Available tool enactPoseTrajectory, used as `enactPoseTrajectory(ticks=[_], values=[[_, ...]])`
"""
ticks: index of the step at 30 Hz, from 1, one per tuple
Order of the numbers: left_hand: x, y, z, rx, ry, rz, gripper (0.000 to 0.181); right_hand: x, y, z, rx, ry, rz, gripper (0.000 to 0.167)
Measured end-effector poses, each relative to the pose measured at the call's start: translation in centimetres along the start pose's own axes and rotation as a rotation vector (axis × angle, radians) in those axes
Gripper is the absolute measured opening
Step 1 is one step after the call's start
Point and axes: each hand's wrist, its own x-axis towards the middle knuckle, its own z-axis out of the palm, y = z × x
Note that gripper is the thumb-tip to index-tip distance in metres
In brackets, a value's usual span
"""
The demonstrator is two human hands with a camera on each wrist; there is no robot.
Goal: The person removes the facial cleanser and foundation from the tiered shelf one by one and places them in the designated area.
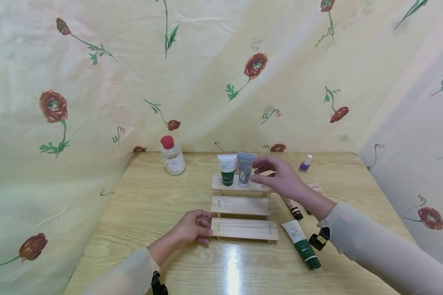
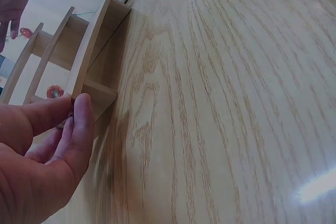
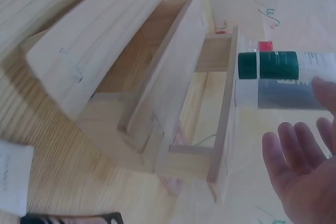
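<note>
A three-tier wooden rack [image 1: 245,228] stands on the table. My left hand [image 1: 192,228] pinches the left end of its lowest tier; the left wrist view shows thumb and finger of this hand [image 2: 47,150] at the board's corner. On the top tier two tubes stand upright side by side: a white and green one [image 1: 227,170] and a grey one [image 1: 245,169]. My right hand [image 1: 277,174] is just right of the grey tube, fingers apart and slightly bent. In the right wrist view its thumb [image 3: 325,94] overlaps the grey tube [image 3: 286,94]; whether they touch I cannot tell.
A clear bottle with a red cap [image 1: 173,159] stands at the back left, a purple nail polish bottle [image 1: 304,164] at the back right. Right of the rack lie a white and green tube [image 1: 301,244], a dark-capped tube [image 1: 294,209] and another item [image 1: 316,188] partly behind my right arm.
</note>
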Motion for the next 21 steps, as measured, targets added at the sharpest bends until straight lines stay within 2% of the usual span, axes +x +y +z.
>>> enactPoseTrajectory(ticks=[6, 21], values=[[0.0, -0.1, -0.1, -0.010, -0.002, 0.003, 0.052, 1.1, -0.4, 1.0, -0.001, 0.007, 0.002, 0.044], [0.2, -0.1, -0.1, 0.004, -0.004, 0.005, 0.051, 1.5, -0.5, 1.7, -0.001, 0.042, 0.027, 0.034]])
